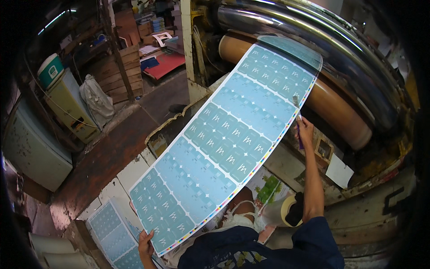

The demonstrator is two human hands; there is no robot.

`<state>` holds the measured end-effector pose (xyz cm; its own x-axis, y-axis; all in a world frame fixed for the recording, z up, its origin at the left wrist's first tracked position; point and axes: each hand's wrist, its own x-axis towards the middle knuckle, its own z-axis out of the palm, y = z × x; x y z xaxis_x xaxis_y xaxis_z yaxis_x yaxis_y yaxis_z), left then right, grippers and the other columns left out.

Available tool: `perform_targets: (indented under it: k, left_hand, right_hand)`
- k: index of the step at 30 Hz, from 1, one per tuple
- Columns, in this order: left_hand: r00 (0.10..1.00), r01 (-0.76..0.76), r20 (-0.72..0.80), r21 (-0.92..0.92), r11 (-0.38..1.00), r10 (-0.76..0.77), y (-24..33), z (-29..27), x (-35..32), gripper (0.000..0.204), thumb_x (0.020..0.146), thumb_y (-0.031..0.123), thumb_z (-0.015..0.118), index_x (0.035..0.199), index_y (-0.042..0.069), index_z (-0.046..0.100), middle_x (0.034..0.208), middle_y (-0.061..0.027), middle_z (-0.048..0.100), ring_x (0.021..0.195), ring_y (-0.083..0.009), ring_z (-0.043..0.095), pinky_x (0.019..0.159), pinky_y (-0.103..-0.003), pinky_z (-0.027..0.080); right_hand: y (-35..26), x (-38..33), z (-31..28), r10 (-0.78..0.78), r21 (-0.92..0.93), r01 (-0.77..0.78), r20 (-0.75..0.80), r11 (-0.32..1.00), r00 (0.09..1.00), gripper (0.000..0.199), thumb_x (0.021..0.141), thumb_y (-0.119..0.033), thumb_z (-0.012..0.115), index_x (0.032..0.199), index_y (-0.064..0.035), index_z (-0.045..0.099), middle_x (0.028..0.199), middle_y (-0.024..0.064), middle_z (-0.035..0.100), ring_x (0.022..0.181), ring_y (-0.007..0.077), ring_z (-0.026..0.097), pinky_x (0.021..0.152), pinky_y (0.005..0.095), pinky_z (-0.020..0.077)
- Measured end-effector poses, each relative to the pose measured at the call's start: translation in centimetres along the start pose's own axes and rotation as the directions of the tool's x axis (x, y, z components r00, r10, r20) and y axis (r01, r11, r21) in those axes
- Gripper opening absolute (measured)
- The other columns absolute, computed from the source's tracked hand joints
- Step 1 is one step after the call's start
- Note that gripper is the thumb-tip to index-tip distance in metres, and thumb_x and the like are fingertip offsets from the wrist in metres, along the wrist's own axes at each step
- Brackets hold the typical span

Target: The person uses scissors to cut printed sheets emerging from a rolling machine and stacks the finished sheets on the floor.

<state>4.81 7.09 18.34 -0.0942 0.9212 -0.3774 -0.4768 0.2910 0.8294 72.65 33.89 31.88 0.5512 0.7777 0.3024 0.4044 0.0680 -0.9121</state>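
Note:
A long printed sheet (204,150) in teal and light blue slants from the lower left up to the machine's rollers. Its far end curves over an orange-brown roller (342,105). My left hand (145,242) pinches the near left corner of this sheet. At the sheet's right edge, close to the rollers, my right hand (305,131) is closed around a purple-handled knife (295,102). The flat metal blade lies over the sheet's margin; whether it touches the paper I cannot tell.
Shiny metal rollers (286,22) stand above the brown one. More printed sheets (109,224) lie at the lower left. Beside my right forearm are a roll (286,210) and a small wooden frame (323,150). A green and white cooler (50,69) stands far left.

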Motion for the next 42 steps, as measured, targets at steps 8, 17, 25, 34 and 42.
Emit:
perform_targets:
  k: [8, 17, 25, 34, 42]
  left_hand:
    - [0.997, 0.073, -0.014, 0.067, 0.995, -0.072, -1.2, -5.1, -1.6, 0.038, 0.089, 0.006, 0.061, 0.125, -0.004, 0.053, 0.112, -0.0096, 0.066, 0.097, -0.0180, 0.064, 0.090, -0.031, 0.049]
    - [0.994, 0.083, -0.060, -0.078, 0.993, -0.088, -4.1, -4.7, -4.8, 0.042, 0.091, 0.003, 0.058, 0.131, -0.004, 0.047, 0.117, -0.0116, 0.063, 0.100, -0.0196, 0.063, 0.089, -0.033, 0.050]
    - [0.970, 0.101, -0.238, 0.194, 0.976, -0.053, -13.6, -5.7, -11.4, 0.035, 0.097, 0.018, 0.058, 0.125, 0.000, 0.050, 0.106, -0.0063, 0.063, 0.103, -0.0161, 0.058, 0.092, -0.033, 0.047]
    - [0.970, -0.093, -0.211, 0.119, 0.989, 0.116, -28.2, -40.1, -0.6, 0.043, 0.098, 0.019, 0.057, 0.134, -0.001, 0.044, 0.122, -0.0107, 0.057, 0.106, -0.0212, 0.056, 0.092, -0.036, 0.047]
    - [0.937, -0.024, -0.330, 0.275, 0.961, 0.117, -35.1, -41.2, 10.3, 0.044, 0.098, 0.021, 0.058, 0.134, -0.001, 0.044, 0.119, -0.0128, 0.058, 0.102, -0.0217, 0.057, 0.088, -0.033, 0.049]
  right_hand:
    - [2.9, -1.2, 0.2, -0.481, -0.513, 0.352, -0.141, 0.783, 0.865, 0.028, 0.076, -0.010, 0.072, 0.102, -0.0030, 0.064, 0.072, 0.0078, 0.058, 0.061, 0.0201, 0.058, 0.054, 0.0350, 0.0432]
    - [-2.9, 2.1, -3.9, -0.639, -0.644, 0.691, 0.387, 0.329, 0.665, 0.087, 0.063, 0.015, 0.061, 0.138, -0.0265, 0.051, 0.145, 0.0070, 0.046, 0.100, 0.0303, 0.066, 0.070, 0.0382, 0.0540]
    - [-9.1, 2.9, -10.7, -0.190, -0.606, 0.563, 0.568, 0.562, 0.801, 0.052, 0.067, 0.007, 0.049, 0.111, -0.0105, 0.071, 0.100, 0.0186, 0.071, 0.078, 0.0284, 0.071, 0.071, 0.0318, 0.0527]
    - [7.1, -22.6, 9.1, -0.320, -0.369, 0.606, 0.598, 0.705, 0.735, 0.023, 0.085, -0.011, 0.065, 0.106, -0.0088, 0.074, 0.066, 0.0088, 0.067, 0.056, 0.0129, 0.060, 0.058, 0.0300, 0.0502]
    - [-0.2, -31.5, 9.8, -0.226, -0.364, 0.572, 0.664, 0.735, 0.713, 0.028, 0.082, -0.007, 0.062, 0.109, -0.0079, 0.073, 0.064, 0.0112, 0.065, 0.052, 0.0112, 0.055, 0.054, 0.0299, 0.0467]
